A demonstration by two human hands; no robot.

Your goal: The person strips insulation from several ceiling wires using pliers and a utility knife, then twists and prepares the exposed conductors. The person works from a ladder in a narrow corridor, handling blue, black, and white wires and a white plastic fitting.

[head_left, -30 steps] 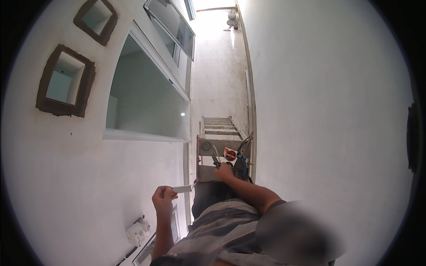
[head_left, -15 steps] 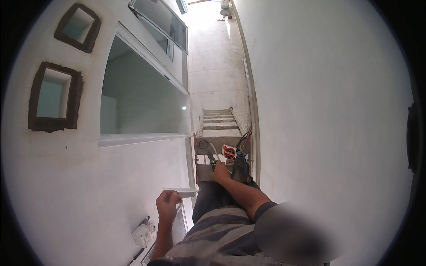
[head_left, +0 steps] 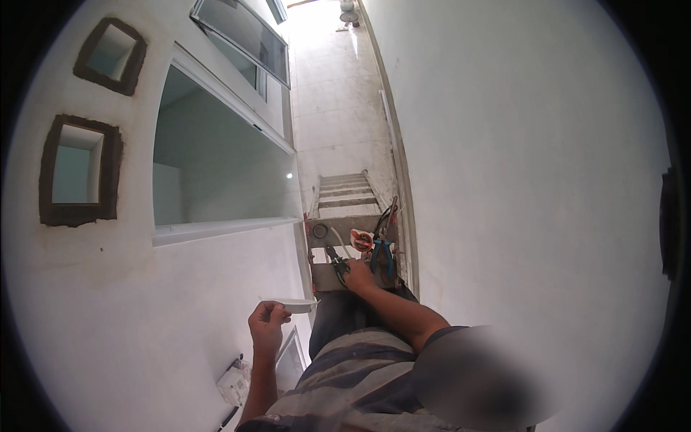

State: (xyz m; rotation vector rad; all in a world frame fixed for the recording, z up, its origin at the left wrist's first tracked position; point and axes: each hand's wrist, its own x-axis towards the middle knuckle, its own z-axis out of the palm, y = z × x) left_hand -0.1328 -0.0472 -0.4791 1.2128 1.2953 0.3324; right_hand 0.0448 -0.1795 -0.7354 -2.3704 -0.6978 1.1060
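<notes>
A thin white strip or cable (head_left: 296, 305), bent into a narrow loop, is pinched between the thumb and fingers of my left hand (head_left: 266, 321), out to the left of the ladder. My right hand (head_left: 359, 276) reaches down to the ladder's top platform (head_left: 335, 232). Its curled fingers are on green-and-black pliers (head_left: 335, 263), partly covering the handles. Just beyond that hand lies a round orange-and-white item (head_left: 362, 240). Blue-handled pliers (head_left: 382, 257) sit to its right, and a dark roll (head_left: 319, 230) is at the platform's left. A pale cable piece (head_left: 338, 241) lies between them.
Ladder steps (head_left: 348, 193) descend beyond the platform into a narrow passage. A white wall (head_left: 533, 180) rises close on the right. At left are a window opening (head_left: 223, 158) and two smaller framed openings (head_left: 79, 169). A white box (head_left: 234, 381) is at lower left.
The whole view has shifted slightly. My right hand has moved a little right relative to the platform, and more of the green-and-black pliers shows. The left hand still holds the white loop.
</notes>
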